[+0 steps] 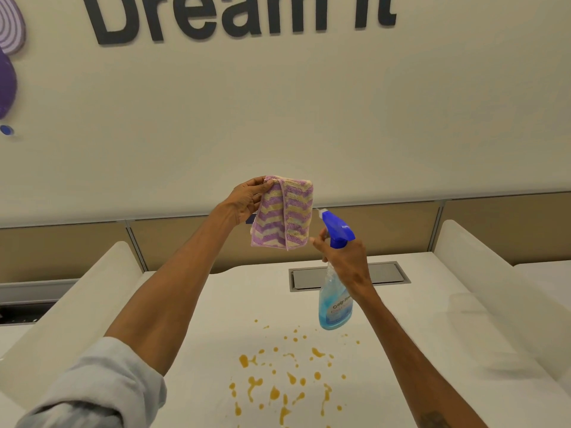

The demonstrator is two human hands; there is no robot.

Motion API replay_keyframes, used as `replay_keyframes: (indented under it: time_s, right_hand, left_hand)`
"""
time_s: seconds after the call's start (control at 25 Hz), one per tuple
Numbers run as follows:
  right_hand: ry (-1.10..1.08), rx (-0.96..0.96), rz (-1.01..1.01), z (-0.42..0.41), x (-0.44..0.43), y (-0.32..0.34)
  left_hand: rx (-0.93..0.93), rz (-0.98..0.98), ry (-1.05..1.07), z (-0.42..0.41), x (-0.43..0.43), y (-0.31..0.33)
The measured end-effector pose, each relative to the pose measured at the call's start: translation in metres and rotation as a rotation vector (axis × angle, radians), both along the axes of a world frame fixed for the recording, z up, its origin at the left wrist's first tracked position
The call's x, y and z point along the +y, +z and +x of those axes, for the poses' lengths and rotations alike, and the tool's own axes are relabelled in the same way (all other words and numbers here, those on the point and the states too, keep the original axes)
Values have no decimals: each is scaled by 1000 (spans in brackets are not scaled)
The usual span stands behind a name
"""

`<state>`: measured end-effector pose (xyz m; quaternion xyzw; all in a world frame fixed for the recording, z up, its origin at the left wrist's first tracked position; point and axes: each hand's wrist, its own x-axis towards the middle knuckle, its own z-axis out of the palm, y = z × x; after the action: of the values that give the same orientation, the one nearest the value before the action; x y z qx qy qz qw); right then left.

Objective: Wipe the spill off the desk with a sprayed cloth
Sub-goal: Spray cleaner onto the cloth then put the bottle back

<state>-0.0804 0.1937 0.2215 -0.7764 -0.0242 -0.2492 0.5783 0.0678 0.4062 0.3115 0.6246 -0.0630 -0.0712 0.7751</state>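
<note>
My left hand [247,200] holds a folded purple-and-yellow zigzag cloth [284,214] up in the air by its top left corner, above the far side of the desk. My right hand [346,261] grips the neck of a spray bottle [335,304] with pale blue liquid and a blue trigger head. Its nozzle points at the cloth from the right, a short gap away. Orange spill drops [284,378] are scattered over the white desk [216,335] below both hands.
A grey cable hatch [389,273] is set into the desk behind the bottle. White raised dividers stand at the left [77,304] and right [494,288]. A cream wall with dark lettering rises behind.
</note>
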Motion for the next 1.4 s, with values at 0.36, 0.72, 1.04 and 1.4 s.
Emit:
replay_keyframes:
  time_s: [0.36,0.72,1.04,1.4]
  right_hand:
    - [-34,32,104,-9,-10,-22]
    - [-190,75,159,-20,-70,-45]
    - [-398,101,148,-43,-178,-78]
    - [-618,142,118,-84,-307,-116]
  left_hand:
    - [33,41,-73,2,-28,-22]
    - [67,17,-199,-6,-97,-61]
    - [138,60,-325,-25,-180,-115]
    - [168,170,-494,-56,-279,-188]
